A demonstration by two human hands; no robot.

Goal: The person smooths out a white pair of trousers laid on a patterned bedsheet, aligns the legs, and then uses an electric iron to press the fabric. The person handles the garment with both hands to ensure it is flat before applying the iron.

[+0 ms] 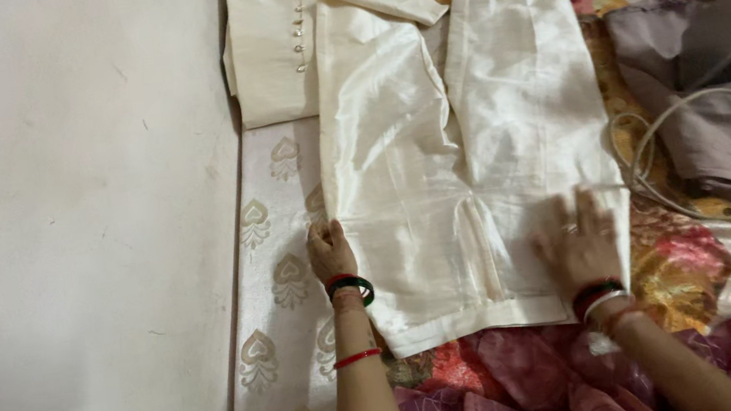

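- Left hand [331, 249]: fingers curled loosely, knuckles up, pinching or pressing the left edge of the cream trousers [462, 156]. Whether cloth is actually nipped between fingertips cannot be told; the fingertips are tucked under.
- Right hand [582, 244]: fingers spread flat, palm down on the trousers' lower right corner, blurred. Grasping nothing; it presses the fabric to the bed, apparently to keep it flat and smooth.
- Both wrists carry bangles: green and red on the left [351, 288], red and white on the right [600, 299].
- The trousers lie lengthwise, hem band at 6 o'clock nearest the person, legs running toward 12 o'clock, where a corner is folded back. Creases fan from the centre seam. The hands sit at opposite edges, which would hold the cloth taut across its width.
- At 11 o'clock from the trousers, touching them: a folded cream tunic [273, 54] with a button row, set aside neatly against the wall.
- Beneath: a white bedcover with gold leaf motifs [282, 281], and a floral sheet [679, 264] at 3 to 5 o'clock.
- At 2 o'clock: a grey garment [711, 70], bunched, with a pale cord [646, 143] looping just beside the trousers' right edge.
- At 9 o'clock: a bare cream wall [73, 241].
- At 6 o'clock: maroon cloth [517, 382] over the person's lap.
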